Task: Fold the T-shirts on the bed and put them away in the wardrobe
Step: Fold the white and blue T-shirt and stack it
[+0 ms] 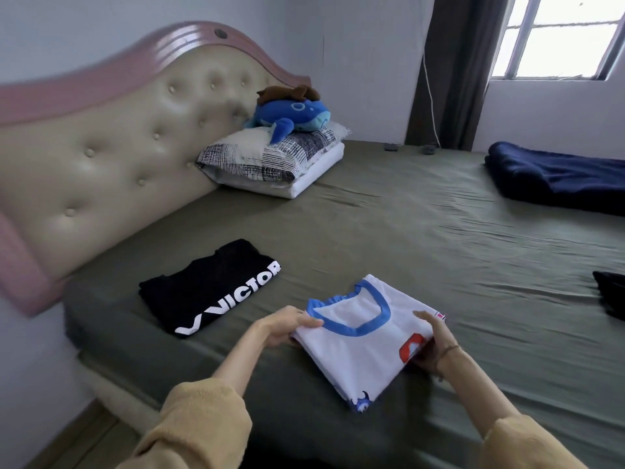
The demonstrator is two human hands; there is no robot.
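T-shirts are lying folded on the bed point(422, 231): a white T-shirt point(365, 343) with a blue collar near the front edge, and a black T-shirt point(209, 289) lettered VICTOR just to its left. Both hands are holding the white one by its sides. The left hand point(287, 324) is pinching the left edge beside the collar, and the right hand point(434, 343) is gripping the right edge, fingers curling round it. A plush toy point(291, 113) is sitting on the pillows point(270, 160).
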